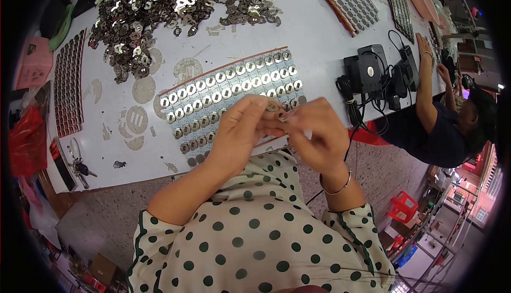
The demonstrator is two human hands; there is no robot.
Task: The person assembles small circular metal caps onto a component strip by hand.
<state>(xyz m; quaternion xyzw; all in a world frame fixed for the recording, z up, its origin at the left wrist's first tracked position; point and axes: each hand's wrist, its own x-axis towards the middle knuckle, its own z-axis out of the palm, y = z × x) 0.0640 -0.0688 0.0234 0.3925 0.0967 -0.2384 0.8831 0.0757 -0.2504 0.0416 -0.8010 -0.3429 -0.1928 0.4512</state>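
Near your table's (109,168) left edge lie keys (84,169). Mid-table, a board (218,106) bears rows of metal discs (233,73); over it, your left hand (237,130) clamps a small metal piece (272,106) between thumb and fingers. Beside that, your right hand (322,136) blurs, its fingers' grip unclear; black adapters (367,73) sit farther right.

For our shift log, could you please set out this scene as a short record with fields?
Left hand: holds small metal piece
Right hand: beside that piece, blurred; grip unclear
Beneath hands: panel with rows of metal discs
Surface: white table
Beyond panel: heap of loose metal parts
Right of panel: black boxes with cables
Left near corner: keys
Right side: another person at the table
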